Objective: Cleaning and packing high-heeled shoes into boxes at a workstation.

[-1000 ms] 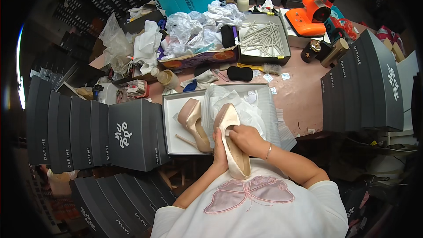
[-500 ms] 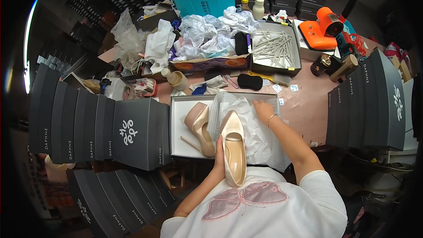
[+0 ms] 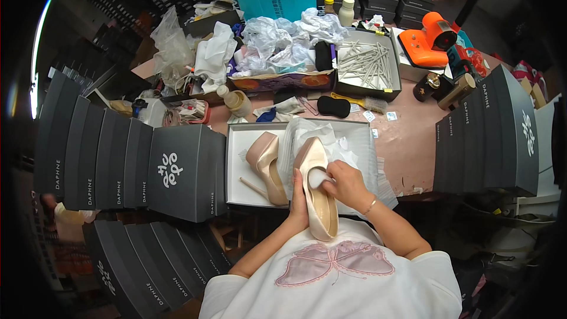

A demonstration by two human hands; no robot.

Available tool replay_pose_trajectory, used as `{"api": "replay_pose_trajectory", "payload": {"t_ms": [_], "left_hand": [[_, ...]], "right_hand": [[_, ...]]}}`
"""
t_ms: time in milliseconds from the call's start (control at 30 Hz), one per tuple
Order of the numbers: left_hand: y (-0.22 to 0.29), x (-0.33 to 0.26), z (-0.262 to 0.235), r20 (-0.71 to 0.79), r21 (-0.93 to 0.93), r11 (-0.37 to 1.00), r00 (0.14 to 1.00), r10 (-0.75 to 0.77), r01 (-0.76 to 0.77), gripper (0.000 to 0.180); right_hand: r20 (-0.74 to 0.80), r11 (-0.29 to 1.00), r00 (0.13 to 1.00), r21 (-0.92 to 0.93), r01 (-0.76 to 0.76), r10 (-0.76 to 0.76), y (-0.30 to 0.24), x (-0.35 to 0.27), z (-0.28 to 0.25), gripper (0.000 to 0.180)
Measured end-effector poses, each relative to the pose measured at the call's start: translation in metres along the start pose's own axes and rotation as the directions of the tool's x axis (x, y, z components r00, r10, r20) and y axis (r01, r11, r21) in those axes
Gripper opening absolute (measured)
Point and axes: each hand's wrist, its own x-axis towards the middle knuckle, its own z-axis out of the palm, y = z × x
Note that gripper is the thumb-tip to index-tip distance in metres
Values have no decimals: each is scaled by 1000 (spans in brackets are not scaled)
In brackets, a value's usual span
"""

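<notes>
Over the near edge of the open box (image 3: 237,153): a pale satin pump (image 3: 319,201) is held up, mouth upward, toe pointing away from the body, heel end close to the white shirt (image 3: 283,292).
Left fingers (image 3: 298,186): wrapped around the pump's left side, gripping it beside the mouth; a firm but spread hold should steady it without denting the satin.
Right fingers (image 3: 335,171): closed in a pinch on a white wad (image 3: 319,177), just at the pump's mouth.
White wad: best guided low along the insole and pressed gently toward the toe, I judge, so that it fills evenly and does not stretch the top edge.
Bracelet (image 3: 370,206): on the right wrist, apart from the pump; a raised wrist would save the satin from scratches.
Second pump (image 3: 273,180): lying on its side in the box's left part, heel toward the near left; well worth not knocking with the held one.
Tissue paper (image 3: 344,149): loose in the box's right part, beyond the right fingers.
</notes>
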Motion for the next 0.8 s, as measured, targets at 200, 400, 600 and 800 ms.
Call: {"api": "replay_pose_trajectory", "payload": {"t_ms": [200, 400, 600, 800], "left_hand": [[-16, -2, 11, -89, 79, 952, 949, 302, -296, 78], [-25, 2, -6, -154, 49, 991, 980, 127, -121, 65], [1, -14, -4, -108, -3, 994, 988, -112, 112, 78], [0, -12, -7, -103, -29, 997, 992, -68, 66, 79]], "right_hand": [[-212, 999, 977, -30, -12, 5, 8, 18, 40, 67], [211, 981, 977, 186, -48, 8, 20, 29, 35, 93], [-11, 971, 980, -135, -197, 197, 114, 64, -9, 46], [110, 870, 908, -350, -346, 405, 174, 69, 79, 39]]}}
